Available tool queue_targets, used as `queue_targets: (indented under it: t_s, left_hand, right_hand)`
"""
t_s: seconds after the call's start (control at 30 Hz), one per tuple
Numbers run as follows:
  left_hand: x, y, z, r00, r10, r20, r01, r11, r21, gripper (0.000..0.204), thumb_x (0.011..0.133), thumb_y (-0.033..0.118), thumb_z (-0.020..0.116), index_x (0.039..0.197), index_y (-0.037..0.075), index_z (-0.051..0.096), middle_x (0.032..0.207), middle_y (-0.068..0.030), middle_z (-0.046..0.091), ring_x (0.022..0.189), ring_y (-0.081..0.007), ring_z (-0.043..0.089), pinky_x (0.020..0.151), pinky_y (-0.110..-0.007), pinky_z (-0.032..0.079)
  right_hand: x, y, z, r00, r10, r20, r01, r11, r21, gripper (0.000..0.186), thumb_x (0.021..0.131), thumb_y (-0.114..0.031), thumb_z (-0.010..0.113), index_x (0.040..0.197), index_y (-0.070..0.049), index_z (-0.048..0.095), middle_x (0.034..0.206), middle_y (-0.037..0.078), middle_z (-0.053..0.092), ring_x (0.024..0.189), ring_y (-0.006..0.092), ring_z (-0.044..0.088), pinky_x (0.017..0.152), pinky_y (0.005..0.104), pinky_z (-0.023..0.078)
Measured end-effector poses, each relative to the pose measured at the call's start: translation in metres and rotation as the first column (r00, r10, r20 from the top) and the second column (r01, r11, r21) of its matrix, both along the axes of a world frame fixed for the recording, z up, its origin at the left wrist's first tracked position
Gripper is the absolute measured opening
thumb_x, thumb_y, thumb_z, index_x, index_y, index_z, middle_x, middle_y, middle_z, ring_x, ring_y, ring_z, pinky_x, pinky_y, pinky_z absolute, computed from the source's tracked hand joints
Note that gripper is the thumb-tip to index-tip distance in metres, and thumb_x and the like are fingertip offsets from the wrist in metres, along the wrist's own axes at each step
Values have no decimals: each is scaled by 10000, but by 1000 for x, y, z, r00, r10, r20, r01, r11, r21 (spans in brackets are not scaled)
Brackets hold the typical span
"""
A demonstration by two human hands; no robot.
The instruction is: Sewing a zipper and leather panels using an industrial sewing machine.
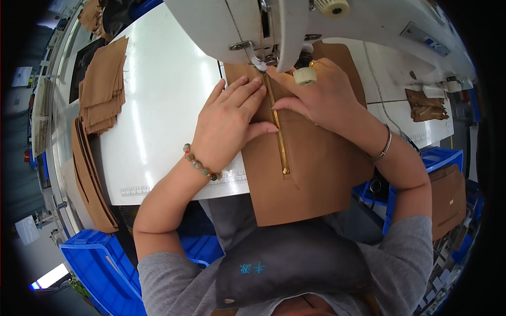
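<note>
A brown panel point(316, 168) with a gold-toothed zipper point(281, 142) set along it lies under a white sewing machine's head point(237, 26). The zipper's upper end is at the presser foot point(261, 67); its slider shows near the lower end. My left hand point(226, 113) lies flat on the panel left of the zipper, fingers spread and thumb tip on the teeth. My right hand point(324, 92) rests on the other side. Its index finger reaches up beside the foot and its thumb touches the zipper's edge; a cream knob point(304, 76) partly covers the other fingers.
Stacked brown pieces point(103, 87) lie at the table's left, with long brown strips point(89, 174) below them. Small brown pieces point(426, 105) sit at the right. Blue bins point(100, 263) stand below on both sides. The panel's lower end overhangs the white table's front edge point(179, 197).
</note>
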State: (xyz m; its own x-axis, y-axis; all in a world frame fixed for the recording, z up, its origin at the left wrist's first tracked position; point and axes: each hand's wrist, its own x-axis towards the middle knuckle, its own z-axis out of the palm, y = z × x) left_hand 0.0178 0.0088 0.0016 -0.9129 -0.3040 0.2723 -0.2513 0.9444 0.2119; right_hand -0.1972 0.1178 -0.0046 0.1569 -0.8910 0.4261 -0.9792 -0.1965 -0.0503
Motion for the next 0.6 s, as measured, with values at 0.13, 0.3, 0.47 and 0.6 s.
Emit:
queue_targets:
  t_s: [0.13, 0.3, 0.47, 0.6]
  left_hand:
    - [1, 0, -1, 1000, 12, -25, -12, 1000, 9, 730, 759, 479, 817, 1308, 19, 677, 1400, -100, 655, 1323, -310, 594, 1155, -498, 430]
    - [4, 1, -1, 993, 64, -94, -40, 970, 242, 753, 717, 452, 850, 1309, 21, 674, 1396, -122, 652, 1323, -315, 597, 1106, -435, 491]
    - [1, -1, 1, 998, -8, -63, 13, 997, 79, 755, 709, 455, 843, 1301, 16, 679, 1373, -118, 663, 1326, -315, 595, 1088, -422, 501]
    - [1, -1, 4, 999, -18, -28, 19, 999, 44, 750, 719, 467, 826, 1301, 17, 681, 1363, -113, 668, 1331, -315, 592, 1085, -427, 490]
  right_hand:
    - [-2, 7, 2, 992, 106, 73, -107, 994, 17, 578, 786, -554, 764, 1148, -104, 737, 1079, 78, 660, 1061, 277, 642, 965, 413, 504]
    - [0, 11, 4, 979, 139, 150, -149, 987, 63, 704, 734, -600, 777, 1206, -80, 721, 1254, 112, 650, 1249, 320, 591, 1061, 457, 462]
    - [2, 12, 3, 983, 125, 131, -136, 988, 75, 753, 707, -609, 792, 1222, -67, 708, 1283, 110, 647, 1285, 324, 580, 1095, 473, 436]
    - [2, 11, 3, 988, 117, 102, -127, 987, 96, 759, 694, -605, 800, 1219, -64, 707, 1287, 105, 650, 1299, 316, 572, 1111, 475, 421]
